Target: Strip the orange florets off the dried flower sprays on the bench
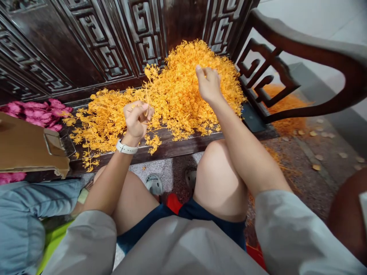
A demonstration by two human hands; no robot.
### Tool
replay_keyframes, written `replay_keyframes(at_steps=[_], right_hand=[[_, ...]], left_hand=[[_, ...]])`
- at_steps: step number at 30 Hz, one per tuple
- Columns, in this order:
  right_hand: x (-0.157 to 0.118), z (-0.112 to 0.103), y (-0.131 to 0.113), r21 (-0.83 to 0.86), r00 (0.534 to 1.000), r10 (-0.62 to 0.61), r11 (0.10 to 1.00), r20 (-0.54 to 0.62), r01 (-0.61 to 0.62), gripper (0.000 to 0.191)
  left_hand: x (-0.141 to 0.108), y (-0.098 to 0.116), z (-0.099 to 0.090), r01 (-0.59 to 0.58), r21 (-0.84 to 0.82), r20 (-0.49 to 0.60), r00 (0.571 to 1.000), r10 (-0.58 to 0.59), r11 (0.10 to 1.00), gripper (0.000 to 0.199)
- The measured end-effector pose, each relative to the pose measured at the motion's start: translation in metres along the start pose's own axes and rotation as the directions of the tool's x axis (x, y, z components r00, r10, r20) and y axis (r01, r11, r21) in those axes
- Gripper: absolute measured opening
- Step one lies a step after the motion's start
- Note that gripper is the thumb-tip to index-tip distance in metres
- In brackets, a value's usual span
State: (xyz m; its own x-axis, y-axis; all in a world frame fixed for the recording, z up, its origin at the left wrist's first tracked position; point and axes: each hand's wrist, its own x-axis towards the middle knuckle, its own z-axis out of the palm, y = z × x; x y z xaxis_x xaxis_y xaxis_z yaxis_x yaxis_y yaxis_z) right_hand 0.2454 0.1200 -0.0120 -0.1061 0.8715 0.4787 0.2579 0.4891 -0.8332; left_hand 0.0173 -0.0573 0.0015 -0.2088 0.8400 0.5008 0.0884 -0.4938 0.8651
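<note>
A large heap of yellow-orange artificial flower sprigs (186, 88) is spread along the dark wooden bench (160, 145), highest at the right. My left hand (138, 119), with a white watch band (126, 148) on its wrist, pinches the thin stem of a single yellow flower sprig (151, 72). That sprig stands upright from my fingers, its head in front of the bench back. Over the tall part of the heap is my right hand (209, 84), its fingers curled and closed. I cannot make out what, if anything, lies between them.
Pink artificial flowers (37, 112) lie at the left behind a cardboard box (25, 143). A carved wooden armrest (286, 68) bounds the bench at the right. Orange stems (286, 105) are on the floor beyond it. Another person's denim-clad leg (43, 206) is close at the left.
</note>
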Motion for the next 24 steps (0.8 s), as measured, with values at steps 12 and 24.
replay_keyframes(at_steps=[12, 24], right_hand=[[-0.019, 0.021, -0.027, 0.374, 0.921, 0.044, 0.905, 0.388, -0.201, 0.048], [-0.039, 0.019, -0.064, 0.318, 0.725, 0.099, 0.852, 0.682, -0.415, 0.048]], left_hand=[[-0.002, 0.007, 0.011, 0.157, -0.350, -0.075, 0.978, -0.195, 0.923, 0.062], [0.002, 0.010, -0.003, 0.155, -0.393, -0.138, 0.965, -0.225, 0.906, 0.061]])
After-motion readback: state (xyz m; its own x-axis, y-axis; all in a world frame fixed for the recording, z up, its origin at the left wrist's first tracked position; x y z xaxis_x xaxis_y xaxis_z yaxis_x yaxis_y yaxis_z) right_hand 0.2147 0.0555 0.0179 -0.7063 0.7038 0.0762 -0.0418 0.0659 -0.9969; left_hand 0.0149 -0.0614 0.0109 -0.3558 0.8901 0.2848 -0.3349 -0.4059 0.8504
